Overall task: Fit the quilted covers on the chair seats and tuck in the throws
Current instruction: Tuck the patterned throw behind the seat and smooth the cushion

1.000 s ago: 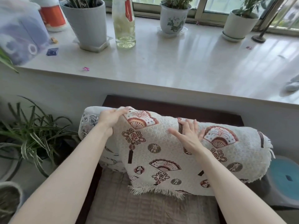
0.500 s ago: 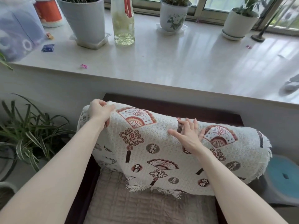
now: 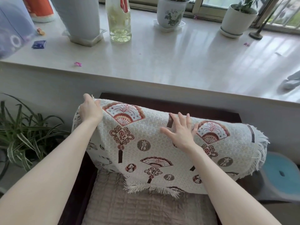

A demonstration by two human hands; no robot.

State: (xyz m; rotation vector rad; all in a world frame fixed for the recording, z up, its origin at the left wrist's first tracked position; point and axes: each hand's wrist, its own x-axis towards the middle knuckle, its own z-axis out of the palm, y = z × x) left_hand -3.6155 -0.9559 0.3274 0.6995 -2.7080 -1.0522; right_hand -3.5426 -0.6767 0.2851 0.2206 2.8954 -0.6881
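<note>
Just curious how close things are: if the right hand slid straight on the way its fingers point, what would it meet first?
Probably the dark chair back just beyond the throw the right hand rests on; then the wall under the sill, though depth is unclear.

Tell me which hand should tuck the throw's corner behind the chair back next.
Left. The left hand grips the throw by its top-left corner at the chair back; the right hand lies flat mid-throw, away from any corner.
</note>
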